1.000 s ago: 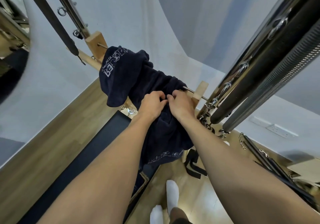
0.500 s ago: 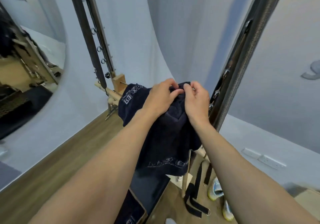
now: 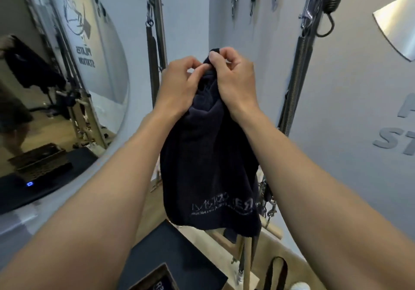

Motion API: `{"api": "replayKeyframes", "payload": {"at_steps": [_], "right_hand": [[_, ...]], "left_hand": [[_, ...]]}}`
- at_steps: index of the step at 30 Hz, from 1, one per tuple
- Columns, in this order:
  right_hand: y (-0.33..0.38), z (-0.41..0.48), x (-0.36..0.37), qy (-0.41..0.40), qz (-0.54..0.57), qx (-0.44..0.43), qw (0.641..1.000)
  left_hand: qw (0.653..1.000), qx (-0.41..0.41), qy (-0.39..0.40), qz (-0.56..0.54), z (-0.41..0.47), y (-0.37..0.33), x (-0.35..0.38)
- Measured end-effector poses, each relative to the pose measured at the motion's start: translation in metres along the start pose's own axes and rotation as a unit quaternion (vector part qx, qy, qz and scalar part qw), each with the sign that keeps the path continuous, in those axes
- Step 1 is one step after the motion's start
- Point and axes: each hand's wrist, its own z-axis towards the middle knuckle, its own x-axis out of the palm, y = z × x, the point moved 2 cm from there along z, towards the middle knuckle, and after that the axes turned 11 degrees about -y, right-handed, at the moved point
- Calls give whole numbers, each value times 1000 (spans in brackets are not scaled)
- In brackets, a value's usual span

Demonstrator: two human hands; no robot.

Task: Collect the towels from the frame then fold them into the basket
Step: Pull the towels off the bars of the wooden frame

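Observation:
A dark navy towel (image 3: 208,166) with pale lettering near its lower hem hangs in the air in front of me. My left hand (image 3: 179,85) and my right hand (image 3: 233,78) pinch its top edge side by side at chest height. The cloth drops straight down between my forearms, clear of the wooden frame (image 3: 244,244) below. A woven basket (image 3: 155,278) shows partly at the bottom edge, with a folded dark towel inside it.
Metal uprights (image 3: 157,31) and springs (image 3: 294,83) of the exercise frame stand behind the towel. A large mirror (image 3: 67,87) fills the left wall. A black padded platform (image 3: 177,256) lies below, and chains (image 3: 267,202) hang at the right.
Both hands have lifted the towel up off the frame's bar. The view has risen from the floor to the wall, and the towel now hangs free.

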Motion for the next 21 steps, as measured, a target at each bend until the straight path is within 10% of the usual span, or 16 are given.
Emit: {"api": "replayKeyframes", "payload": {"at_steps": [6,21], "right_hand": [[38,-35,19,57,42,-5,997],[-64,-167,-13,171,-142,154,963]], "left_hand": [[996,1,-78,46,-22,-23,-67],[962,-163,32,215,-170,37,-52]]}}
